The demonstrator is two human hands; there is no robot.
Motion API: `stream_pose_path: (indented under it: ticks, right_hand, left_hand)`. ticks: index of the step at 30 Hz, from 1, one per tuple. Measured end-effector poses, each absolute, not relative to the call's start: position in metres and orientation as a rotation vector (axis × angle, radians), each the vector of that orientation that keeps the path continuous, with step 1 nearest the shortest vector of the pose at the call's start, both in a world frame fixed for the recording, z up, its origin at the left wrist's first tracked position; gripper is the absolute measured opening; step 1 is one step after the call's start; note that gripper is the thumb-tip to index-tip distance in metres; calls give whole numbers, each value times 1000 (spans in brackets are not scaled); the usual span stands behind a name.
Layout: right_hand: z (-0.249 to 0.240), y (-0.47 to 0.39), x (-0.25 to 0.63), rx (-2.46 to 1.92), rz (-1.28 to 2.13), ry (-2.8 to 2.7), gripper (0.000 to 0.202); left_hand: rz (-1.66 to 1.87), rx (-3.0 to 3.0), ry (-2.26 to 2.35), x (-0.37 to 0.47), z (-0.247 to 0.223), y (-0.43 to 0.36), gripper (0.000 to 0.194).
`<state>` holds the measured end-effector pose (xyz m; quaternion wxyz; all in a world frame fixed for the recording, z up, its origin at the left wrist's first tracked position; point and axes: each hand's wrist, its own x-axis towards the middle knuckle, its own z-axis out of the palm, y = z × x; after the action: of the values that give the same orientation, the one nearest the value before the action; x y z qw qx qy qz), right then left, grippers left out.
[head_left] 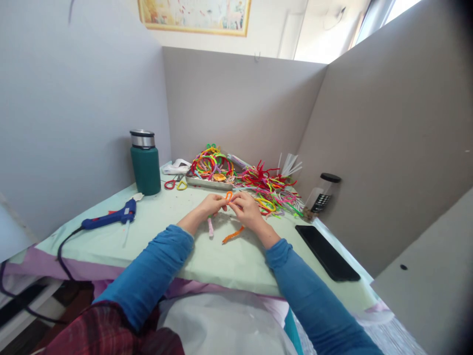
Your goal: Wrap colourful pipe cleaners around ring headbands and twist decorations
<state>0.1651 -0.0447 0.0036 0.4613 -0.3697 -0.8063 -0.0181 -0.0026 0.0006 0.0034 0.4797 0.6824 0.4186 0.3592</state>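
My left hand point(213, 204) and my right hand point(245, 207) meet above the middle of the table, fingertips pinched on a small bent orange pipe cleaner point(229, 196) that forms a narrow loop between them. Just below my left hand a pale pink fuzzy piece point(210, 227) points downward; its upper end is near the fingers. On the tabletop under my right hand lies an orange fuzzy strip point(233, 235).
Behind the hands are a metal tray point(210, 184) of coloured loops and a pipe cleaner pile point(266, 180). A green bottle point(146, 167), blue glue gun point(111, 217) and scissors point(175, 185) are left. A black phone point(327, 252) and clear container point(325, 192) are right.
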Motion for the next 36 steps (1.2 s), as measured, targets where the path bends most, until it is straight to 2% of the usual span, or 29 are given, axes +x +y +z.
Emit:
stream_pose_path:
  ticks: [10, 20, 32, 36]
  right_hand:
    - [4, -41, 161, -981, 408, -1650, 19]
    - [-3, -38, 163, -1060, 123, -1723, 22]
    - [-1, -38, 162, -1086, 471, -1593, 24]
    - [-3, -37, 162, -1092, 457, -1582, 23]
  left_hand:
    - [859, 1640, 918, 1, 17, -14, 31]
    - [874, 1753, 975, -2, 8, -3, 34]
    - [807, 1874, 994, -3, 5, -2, 39]
    - [812, 1945, 999, -3, 4, -2, 40]
